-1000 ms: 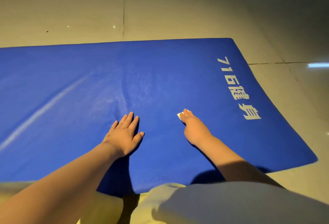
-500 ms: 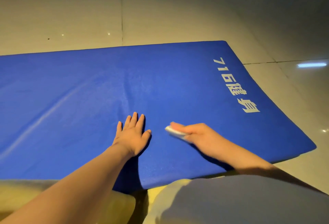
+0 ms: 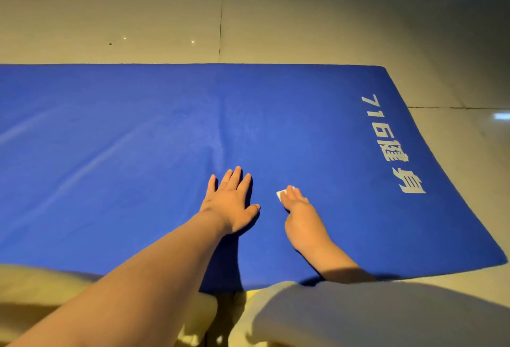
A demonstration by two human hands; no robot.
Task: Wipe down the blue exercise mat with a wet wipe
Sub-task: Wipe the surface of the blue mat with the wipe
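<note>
From the head camera, we look down at the blue exercise mat (image 3: 138, 153), which lies flat on the pale tiled floor (image 3: 138, 15). It fills the middle of the view and runs out of frame on the left. Its right end carries white lettering (image 3: 392, 142) running from far to near.

Our left hand (image 3: 231, 203) lies palm down on the mat near the near edge. Its fingers are spread and straight, holding nothing, and we judge it to be bracing the mat or our weight. Just to its right, but not touching it, our right hand (image 3: 300, 217) rests on the mat with its fingers laid fairly straight over the wet wipe (image 3: 281, 195), pressing it flat against the surface. Only a small white corner of the folded wipe shows at the fingertips, on the side toward the left hand. The rest is hidden under the hand. Pale clothing (image 3: 358, 316) over our knees fills the bottom of the frame at the mat's near edge.

As for progress, the wipe is down on the mat, so we judge that the wiping is underway. The mat shows pale streaks on the left and a lighter, faintly speckled patch beyond the hands. We cannot tell whether these are moisture from the wipe or only reflected light, so nothing marks clearly how much has been covered. By our reckoning, the far strip, the lettered right end and the long stretch to the left may all need passes before the job is done.
</note>
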